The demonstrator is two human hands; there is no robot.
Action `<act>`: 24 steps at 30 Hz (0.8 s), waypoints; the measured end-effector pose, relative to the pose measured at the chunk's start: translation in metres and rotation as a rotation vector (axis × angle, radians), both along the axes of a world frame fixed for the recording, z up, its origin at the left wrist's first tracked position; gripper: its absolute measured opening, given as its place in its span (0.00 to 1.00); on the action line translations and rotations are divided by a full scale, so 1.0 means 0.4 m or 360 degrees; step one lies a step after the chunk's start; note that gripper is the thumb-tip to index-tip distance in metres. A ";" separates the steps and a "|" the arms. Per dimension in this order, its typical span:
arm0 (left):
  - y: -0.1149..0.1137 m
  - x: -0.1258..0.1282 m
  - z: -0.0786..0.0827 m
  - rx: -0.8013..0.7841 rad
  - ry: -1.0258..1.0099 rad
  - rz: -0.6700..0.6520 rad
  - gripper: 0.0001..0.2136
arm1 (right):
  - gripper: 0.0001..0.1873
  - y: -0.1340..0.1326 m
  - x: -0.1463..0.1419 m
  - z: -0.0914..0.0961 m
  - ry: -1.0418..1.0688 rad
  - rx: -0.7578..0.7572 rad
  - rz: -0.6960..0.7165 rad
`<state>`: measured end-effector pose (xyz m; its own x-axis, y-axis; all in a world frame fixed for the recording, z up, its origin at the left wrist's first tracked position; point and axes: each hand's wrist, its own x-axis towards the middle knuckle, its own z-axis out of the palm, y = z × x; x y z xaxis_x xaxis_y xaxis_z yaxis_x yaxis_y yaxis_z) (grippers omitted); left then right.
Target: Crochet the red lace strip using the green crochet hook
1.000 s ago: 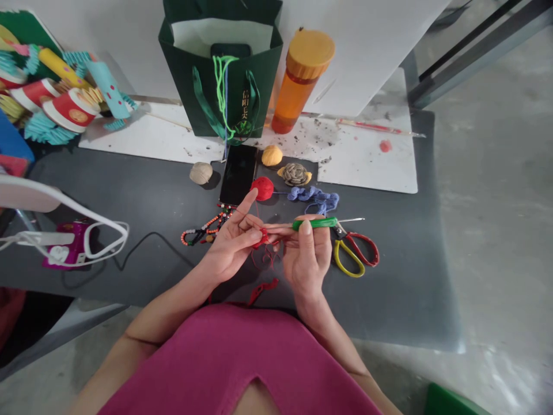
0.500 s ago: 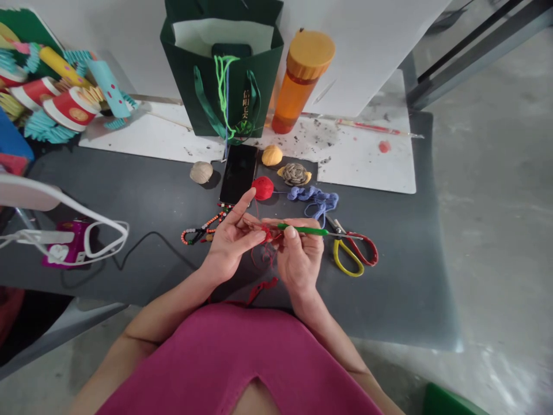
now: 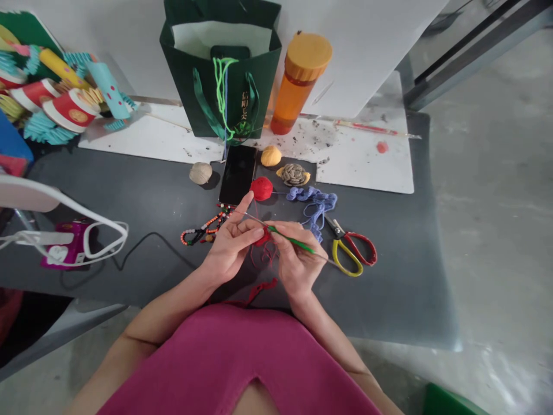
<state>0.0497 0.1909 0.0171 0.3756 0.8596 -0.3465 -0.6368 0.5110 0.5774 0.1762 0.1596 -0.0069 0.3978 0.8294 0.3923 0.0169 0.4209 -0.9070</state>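
A small red crocheted piece (image 3: 261,237) sits between the person's hands, low over the dark bench, its stitches too tight and small to count. Loose red strands hang beneath it, and a thin red yarn rises to a red yarn ball (image 3: 261,188) just above the left hand (image 3: 233,248). The left hand's fingers (image 3: 248,202) pinch the piece from the side, with one finger raised. The right hand (image 3: 298,262) clenches a crochet hook (image 3: 290,239) with a green grip, its slim metal shaft slanting across the work and reaching over the left hand.

A loose red cord (image 3: 256,291) lies near the bench's front edge. Above the work are a black smartphone (image 3: 237,174), a tan twine ball (image 3: 201,172), an orange yarn ball (image 3: 271,155), a coiled braided knot (image 3: 294,174) and a tangle of blue yarn (image 3: 313,202). Yellow-and-red-handled scissors (image 3: 349,253) lie to the right, and a string of beads (image 3: 205,226) to the left. Farther back, a green paper bag (image 3: 220,75) and an orange bottle (image 3: 300,83) stand on a stained white board (image 3: 358,167), beside a heap of paper crafts (image 3: 64,98). Grey concrete floor (image 3: 496,230) spreads beyond the bench (image 3: 389,288).
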 end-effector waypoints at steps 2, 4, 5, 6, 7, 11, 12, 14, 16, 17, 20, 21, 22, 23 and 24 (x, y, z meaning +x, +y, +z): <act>0.000 -0.001 0.003 -0.0052 -0.0029 -0.0012 0.54 | 0.03 -0.007 -0.002 -0.014 0.0164 -0.0170 -0.0015; 0.000 -0.004 0.004 -0.0091 -0.0037 -0.0019 0.56 | 0.03 -0.013 0.000 -0.021 0.0205 -0.0298 -0.0046; 0.001 -0.005 0.004 -0.0103 -0.0038 -0.0023 0.57 | 0.04 -0.015 0.002 -0.021 0.0209 -0.0332 -0.0066; 0.002 -0.007 0.004 -0.0107 -0.0035 -0.0024 0.57 | 0.04 -0.015 0.005 -0.019 0.0218 -0.0351 -0.0079; 0.003 -0.009 0.004 -0.0103 -0.0030 -0.0025 0.57 | 0.05 -0.014 0.007 -0.015 0.0232 -0.0363 -0.0083; 0.008 -0.014 0.004 -0.0059 -0.0018 -0.0051 0.56 | 0.10 -0.001 0.014 0.011 0.0306 -0.0433 -0.0034; 0.009 -0.015 0.004 -0.0055 -0.0018 -0.0060 0.56 | 0.12 0.004 0.016 0.017 0.0331 -0.0452 -0.0017; 0.011 -0.015 0.001 -0.0041 -0.0014 -0.0073 0.53 | 0.14 0.011 0.017 0.026 0.0408 -0.0505 0.0044; 0.011 -0.013 -0.003 0.0012 0.0015 -0.0071 0.50 | 0.15 0.017 0.014 0.027 0.0521 -0.0542 0.0158; 0.009 -0.011 -0.005 0.0060 0.0046 -0.0066 0.48 | 0.15 0.019 0.011 0.025 0.0571 -0.0550 0.0218; 0.003 -0.007 -0.014 0.0246 0.0194 -0.0006 0.44 | 0.16 0.021 -0.002 0.012 0.0638 -0.0527 0.0260; 0.001 -0.006 -0.016 0.0305 0.0246 0.0020 0.43 | 0.16 0.022 -0.006 0.007 0.0632 -0.0524 0.0232; -0.001 -0.005 -0.018 0.0351 0.0291 0.0041 0.43 | 0.16 0.022 -0.009 0.002 0.0619 -0.0522 0.0205; -0.003 -0.005 -0.020 0.0385 0.0326 0.0058 0.43 | 0.16 0.022 -0.011 -0.002 0.0607 -0.0519 0.0187; -0.004 -0.005 -0.021 0.0405 0.0352 0.0067 0.43 | 0.15 0.022 -0.012 -0.005 0.0600 -0.0516 0.0183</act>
